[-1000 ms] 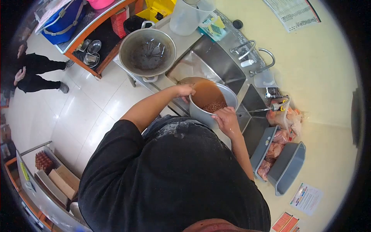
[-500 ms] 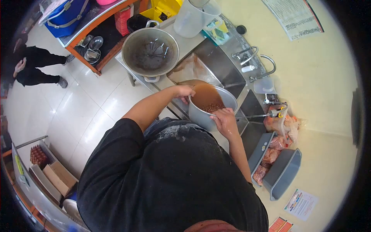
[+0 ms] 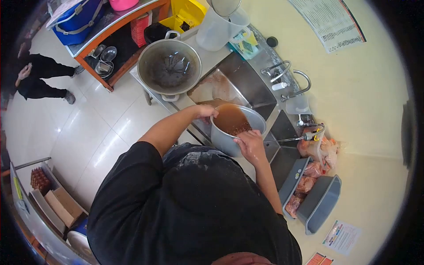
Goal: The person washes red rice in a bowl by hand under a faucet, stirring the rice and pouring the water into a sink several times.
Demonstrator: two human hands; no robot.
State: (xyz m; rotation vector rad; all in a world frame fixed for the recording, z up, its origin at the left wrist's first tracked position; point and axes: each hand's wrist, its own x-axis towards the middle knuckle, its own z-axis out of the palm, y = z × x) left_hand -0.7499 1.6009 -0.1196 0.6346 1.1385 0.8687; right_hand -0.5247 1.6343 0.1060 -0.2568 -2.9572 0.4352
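A deep metal pot (image 3: 224, 142) is tilted at the edge of the steel sink (image 3: 260, 84). Inside it are cloudy brown liquid (image 3: 230, 115) and small reddish-brown beans or grains (image 3: 238, 128), too small to name surely. My left hand (image 3: 206, 111) grips the rim on the left side, its fingers partly hidden. At the near right, my right hand (image 3: 251, 145) is closed over the rim, some fingers inside the pot above the grains. From a spray tap (image 3: 311, 134), a thin stream of water runs toward the sink behind my right hand.
A wide two-handled pan (image 3: 169, 64) stands left of the sink, beside a clear plastic jug (image 3: 216, 33). Bagged raw meat (image 3: 304, 184) lies in a grey bin (image 3: 320, 205) on the right. Another person (image 3: 42, 77) stands at far left.
The view has shifted slightly, so most things sit a little further left. Both hands keep their hold on the tilted pot, and the brown liquid covers a slightly different area inside.
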